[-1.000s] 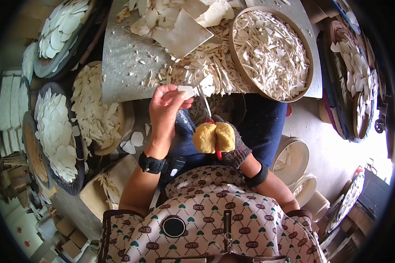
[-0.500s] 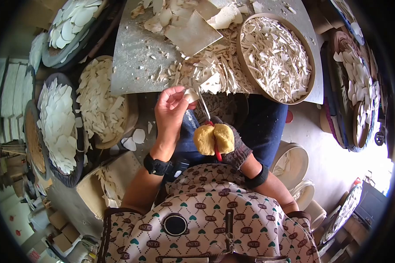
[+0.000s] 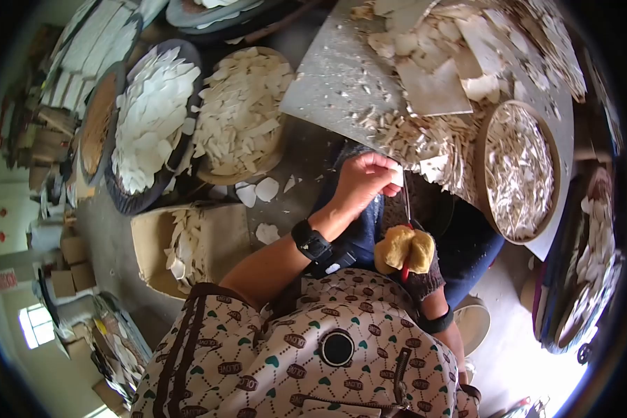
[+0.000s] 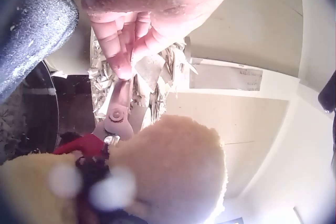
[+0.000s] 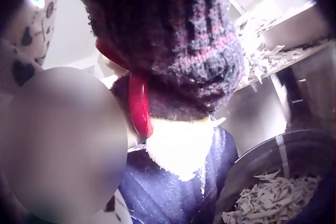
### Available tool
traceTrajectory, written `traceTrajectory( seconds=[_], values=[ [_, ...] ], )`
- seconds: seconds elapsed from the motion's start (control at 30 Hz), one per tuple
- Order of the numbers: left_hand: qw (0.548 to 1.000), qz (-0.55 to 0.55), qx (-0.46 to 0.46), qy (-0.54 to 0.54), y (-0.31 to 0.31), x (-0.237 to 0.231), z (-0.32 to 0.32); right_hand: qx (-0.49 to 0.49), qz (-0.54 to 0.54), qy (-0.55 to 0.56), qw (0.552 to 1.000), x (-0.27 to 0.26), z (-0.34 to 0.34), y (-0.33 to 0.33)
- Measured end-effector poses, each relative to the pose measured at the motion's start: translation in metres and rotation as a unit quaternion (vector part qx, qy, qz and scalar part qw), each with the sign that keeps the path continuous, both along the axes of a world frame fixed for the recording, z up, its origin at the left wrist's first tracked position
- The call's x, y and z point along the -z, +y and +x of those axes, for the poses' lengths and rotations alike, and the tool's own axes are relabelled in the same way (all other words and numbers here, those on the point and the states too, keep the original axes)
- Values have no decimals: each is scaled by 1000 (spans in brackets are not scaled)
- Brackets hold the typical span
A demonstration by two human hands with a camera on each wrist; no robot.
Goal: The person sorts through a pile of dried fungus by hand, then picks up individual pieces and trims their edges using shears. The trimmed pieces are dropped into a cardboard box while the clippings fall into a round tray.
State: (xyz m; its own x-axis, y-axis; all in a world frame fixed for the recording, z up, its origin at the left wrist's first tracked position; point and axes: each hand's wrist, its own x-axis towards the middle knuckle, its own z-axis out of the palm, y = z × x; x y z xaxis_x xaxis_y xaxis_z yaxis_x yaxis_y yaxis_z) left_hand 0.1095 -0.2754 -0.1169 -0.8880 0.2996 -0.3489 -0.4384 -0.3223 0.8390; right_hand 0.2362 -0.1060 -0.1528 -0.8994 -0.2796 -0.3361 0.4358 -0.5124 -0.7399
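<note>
My bare left hand (image 3: 364,184) pinches a small white flat piece (image 3: 397,175) between thumb and fingertips. Close beside that piece, the blades of a pair of scissors (image 3: 407,207) point away from me. My right hand (image 3: 425,282), in a dark knitted glove, grips the scissors by their red handles (image 5: 139,106). Thick yellow foam padding (image 3: 391,249) covers the handle area and hides most of the right fingers. In the left wrist view, the scissors' pivot (image 4: 117,115) shows just below the left fingertips, which overlap the blades.
A grey board (image 3: 327,90) ahead carries loose white scraps (image 3: 432,139) and a round tray (image 3: 556,171) of slivers. Baskets of white pieces (image 3: 240,111) and a cardboard box (image 3: 153,244) stand at left. Below the board edge sits a dark basin (image 5: 283,142) with slivers.
The head view has swung left, so board and tray sit farther right. The left hand still pinches a white piece by the blades; the right hand keeps its grip on the scissors.
</note>
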Motion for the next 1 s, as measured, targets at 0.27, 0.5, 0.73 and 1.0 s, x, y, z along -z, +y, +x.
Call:
traceTrajectory(
  seconds=[0.27, 0.5, 0.73, 1.0],
  values=[
    [987, -70, -145, 16, -92, -8, -23, -41, 27, 19, 999, -13, -4, -7],
    [979, 87, -182, 25, -135, -29, -85, 83, -202, -90, 972, -20, 3, -4],
    [923, -265, 26, 279, 9, -11, -163, 25, -55, -75, 995, -3, 14, -5],
    [801, -456, 88, 376, 28, -1, -199, 34, 57, -26, 997, -23, 17, 6]
  ],
)
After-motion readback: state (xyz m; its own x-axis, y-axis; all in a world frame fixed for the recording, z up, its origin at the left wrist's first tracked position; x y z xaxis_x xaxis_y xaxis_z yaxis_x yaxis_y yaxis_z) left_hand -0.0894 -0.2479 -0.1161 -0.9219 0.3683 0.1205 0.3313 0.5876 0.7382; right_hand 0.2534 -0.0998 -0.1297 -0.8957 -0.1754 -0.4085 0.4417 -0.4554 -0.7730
